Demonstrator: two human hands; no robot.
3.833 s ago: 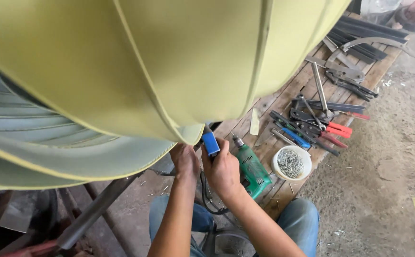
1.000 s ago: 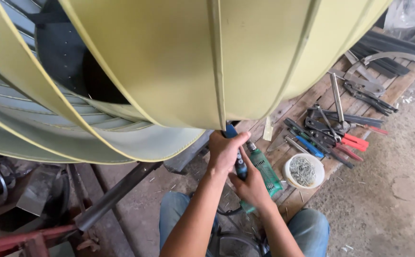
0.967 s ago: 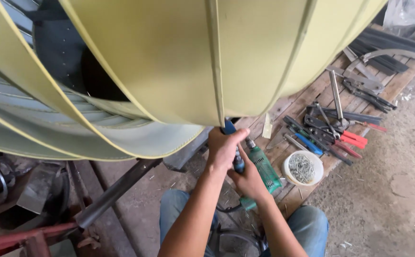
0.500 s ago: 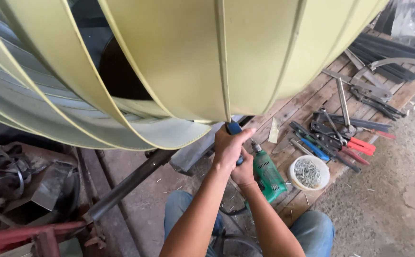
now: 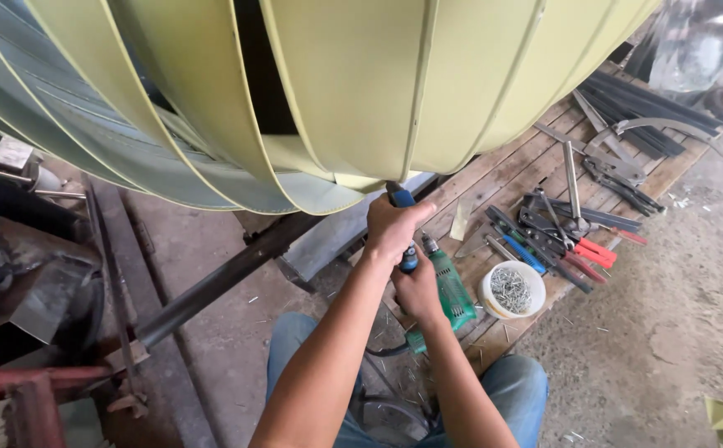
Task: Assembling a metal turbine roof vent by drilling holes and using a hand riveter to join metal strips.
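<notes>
Both hands on a blue-handled tool (image 5: pixel 403 217) under the pale yellow-green vaned drum (image 5: pixel 353 91).

Left hand (image 5: pixel 390 228) fisted around upper handle; right hand (image 5: pixel 419 286) closed lower down, apparently on the same tool, grip partly hidden. Green drill (image 5: pixel 450 286) lies just beside, on wooden pallet (image 5: pixel 535 158).

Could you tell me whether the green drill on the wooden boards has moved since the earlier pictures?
No. The green drill lies in the same spot beside the white tub of small metal pieces; only the camera shifted.
</notes>
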